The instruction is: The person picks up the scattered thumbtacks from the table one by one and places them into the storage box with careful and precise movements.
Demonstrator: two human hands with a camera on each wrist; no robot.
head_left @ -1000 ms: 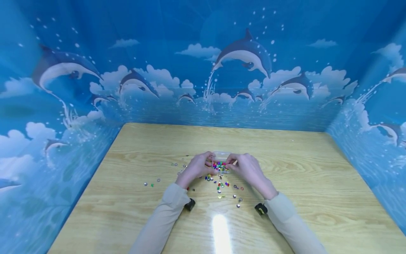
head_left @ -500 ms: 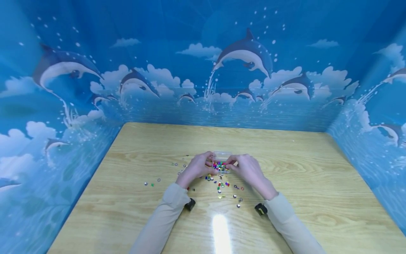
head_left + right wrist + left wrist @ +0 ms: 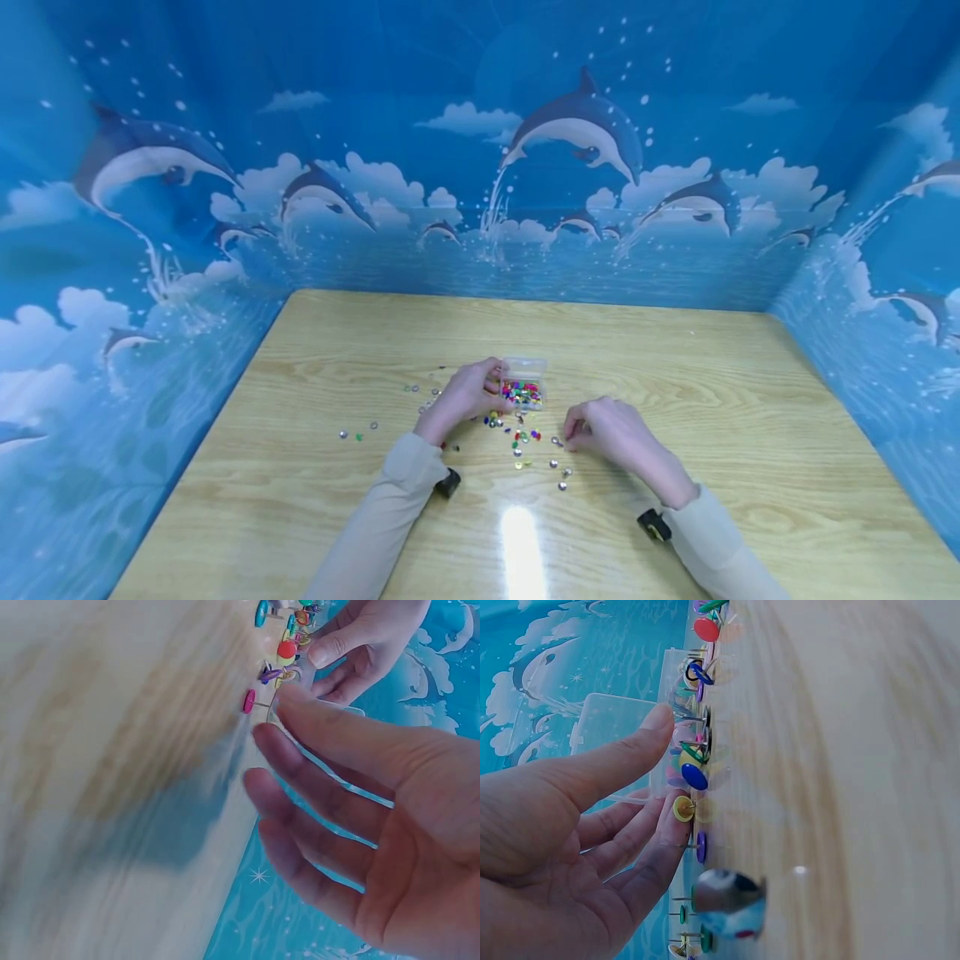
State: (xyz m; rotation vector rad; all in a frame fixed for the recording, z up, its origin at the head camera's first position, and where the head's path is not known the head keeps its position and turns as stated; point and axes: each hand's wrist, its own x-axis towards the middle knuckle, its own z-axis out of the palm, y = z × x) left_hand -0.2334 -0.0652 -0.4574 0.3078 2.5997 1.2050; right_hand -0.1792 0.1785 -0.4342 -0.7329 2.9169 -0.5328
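Loose thumbtacks (image 3: 517, 452), coloured and silver, are scattered on the wooden table around a small clear plastic box (image 3: 543, 398). Its transparent lid (image 3: 619, 739) stands open at the back, and colourful tacks fill the inside. My left hand (image 3: 467, 393) holds the box at its left end, thumb toward the front, fingers toward the back. My right hand (image 3: 613, 432) is low over the table, right of the box. In the right wrist view a pink thumbtack (image 3: 249, 701) lies just beyond my right thumb, its pin toward the thumb tip; thumb and index finger are slightly apart.
A few tacks (image 3: 343, 434) lie far out to the left, and others (image 3: 562, 486) sit toward the front. A blue dolphin-print backdrop (image 3: 480, 150) encloses the table (image 3: 750, 433) at the back and sides. Both forearms carry black wrist cameras (image 3: 654, 525).
My right hand has left the box and moved right and toward me, down to the loose tacks. My left hand stays at the box's left end.
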